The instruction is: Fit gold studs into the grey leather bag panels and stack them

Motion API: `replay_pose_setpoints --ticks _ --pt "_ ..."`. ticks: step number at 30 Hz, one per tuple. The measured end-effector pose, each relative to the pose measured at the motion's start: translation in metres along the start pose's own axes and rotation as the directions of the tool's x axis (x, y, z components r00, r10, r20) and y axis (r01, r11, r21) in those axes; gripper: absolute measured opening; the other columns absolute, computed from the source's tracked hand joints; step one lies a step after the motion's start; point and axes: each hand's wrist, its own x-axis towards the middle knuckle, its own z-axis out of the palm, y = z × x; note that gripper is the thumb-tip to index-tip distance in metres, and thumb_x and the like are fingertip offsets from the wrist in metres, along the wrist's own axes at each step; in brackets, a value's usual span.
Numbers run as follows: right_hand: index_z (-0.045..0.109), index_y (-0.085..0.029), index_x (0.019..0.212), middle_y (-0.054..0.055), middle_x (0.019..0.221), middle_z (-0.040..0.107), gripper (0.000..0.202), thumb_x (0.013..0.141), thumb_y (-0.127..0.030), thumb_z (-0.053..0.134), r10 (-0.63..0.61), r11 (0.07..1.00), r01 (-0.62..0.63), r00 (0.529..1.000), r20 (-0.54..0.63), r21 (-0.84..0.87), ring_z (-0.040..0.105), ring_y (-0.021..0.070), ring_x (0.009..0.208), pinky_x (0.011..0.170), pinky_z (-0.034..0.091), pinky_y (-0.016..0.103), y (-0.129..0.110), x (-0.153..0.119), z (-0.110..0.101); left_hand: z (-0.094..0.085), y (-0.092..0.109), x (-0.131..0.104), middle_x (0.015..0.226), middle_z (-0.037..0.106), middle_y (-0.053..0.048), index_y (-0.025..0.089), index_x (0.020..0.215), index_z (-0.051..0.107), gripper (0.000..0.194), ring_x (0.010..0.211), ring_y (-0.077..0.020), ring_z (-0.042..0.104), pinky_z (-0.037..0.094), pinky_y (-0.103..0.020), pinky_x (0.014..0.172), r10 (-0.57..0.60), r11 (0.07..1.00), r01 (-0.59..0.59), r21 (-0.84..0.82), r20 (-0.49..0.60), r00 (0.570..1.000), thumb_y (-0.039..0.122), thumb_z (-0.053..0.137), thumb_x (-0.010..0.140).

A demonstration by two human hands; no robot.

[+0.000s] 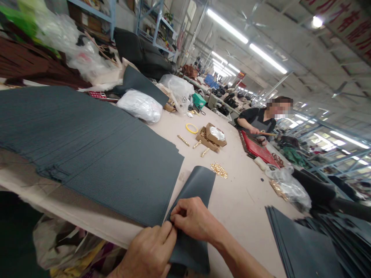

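Note:
A dark blue-grey leather piece (pixel 199 183) lies curled over on the table in front of me. My left hand (pixel 152 247) is closed on its left edge, with thumb and fingers pressed together. Right beside it, my right hand (pixel 193 220) pinches the same edge; whether a small part sits between those fingertips is hidden. Just beyond the leather piece is a small heap of gold metal pieces (pixel 219 170). To the left spreads a large fanned stack of matching leather panels (pixel 116 162).
Cardboard boxes (pixel 207 139) and a yellow tape roll (pixel 191 128) stand farther back, near a plastic-wrapped bundle (pixel 140 106). More dark panels (pixel 304 243) are at the lower right. Across the table a co-worker (pixel 261 119) holds a stick-like tool over a red item (pixel 257 148).

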Motion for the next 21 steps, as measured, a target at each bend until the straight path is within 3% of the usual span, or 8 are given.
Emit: replay_pose_setpoints --ticks 6,12,17,21 --pt "0.068 -0.015 0.068 0.001 0.059 0.066 0.015 0.069 -0.015 0.053 0.130 0.988 -0.138 0.986 0.106 0.063 0.062 0.0128 0.054 0.046 0.043 0.017 0.001 0.010 -0.002 -0.001 -0.001 -0.002 0.102 0.069 -0.005 0.018 0.111 0.061 0.054 0.076 -0.0223 0.063 0.051 -0.035 0.065 -0.003 1.000 0.003 -0.020 0.012 1.000 0.008 0.046 0.059" --pt "0.061 -0.015 0.059 -0.003 0.045 0.056 0.012 0.069 -0.010 0.056 0.348 0.902 -0.408 0.881 0.321 0.143 0.058 0.0114 0.044 0.042 0.050 0.020 -0.010 0.026 -0.009 -0.003 -0.003 0.000 0.102 0.070 -0.008 0.017 0.110 0.061 0.051 0.075 -0.0237 0.065 0.053 -0.037 0.061 0.023 0.999 -0.024 -0.024 -0.031 0.999 0.009 0.047 0.062" --pt "0.060 -0.016 0.058 -0.004 0.043 0.055 0.015 0.072 -0.010 0.059 0.344 0.922 -0.386 0.858 0.382 0.038 0.056 0.0113 0.041 0.042 0.050 0.021 -0.017 0.034 -0.015 -0.007 -0.002 0.004 0.099 0.071 -0.009 0.015 0.109 0.062 0.047 0.075 -0.0224 0.067 0.054 -0.034 0.061 0.039 0.999 -0.039 0.007 -0.049 0.998 0.006 0.048 0.065" --pt "0.064 -0.016 0.063 -0.002 0.049 0.059 0.010 0.072 -0.017 0.065 0.248 0.969 -0.235 0.921 0.300 -0.077 0.062 0.0142 0.051 0.049 0.051 0.022 -0.014 0.027 -0.017 -0.009 -0.003 0.003 0.104 0.070 -0.006 0.019 0.111 0.060 0.043 0.079 -0.0191 0.068 0.053 -0.031 0.071 0.020 0.999 -0.017 0.032 -0.086 0.996 0.006 0.048 0.072"
